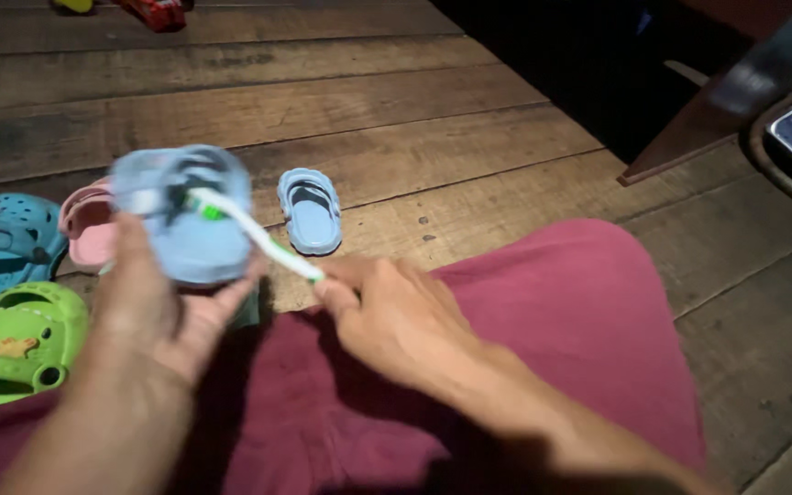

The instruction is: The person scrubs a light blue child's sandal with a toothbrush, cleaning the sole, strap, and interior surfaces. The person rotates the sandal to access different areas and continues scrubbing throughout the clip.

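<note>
At lower centre the right hand (396, 321) pinches a toothbrush (254, 234) whose head sits inside the blue clog (185, 215) gripped by the left hand (153, 307) at centre-left, scrubbing seemingly underway, while its mate (310, 210) lies beyond on the floorboards (341, 92), apparently unbrushed.

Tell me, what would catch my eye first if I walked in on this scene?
First, the left hand holding up a small light-blue clog while the right hand works a white toothbrush into it, just above a maroon-clothed lap. Next, its matching clog lies alone on the wooden plank floor, with teal, pink and green clogs clustered at far left.
</note>
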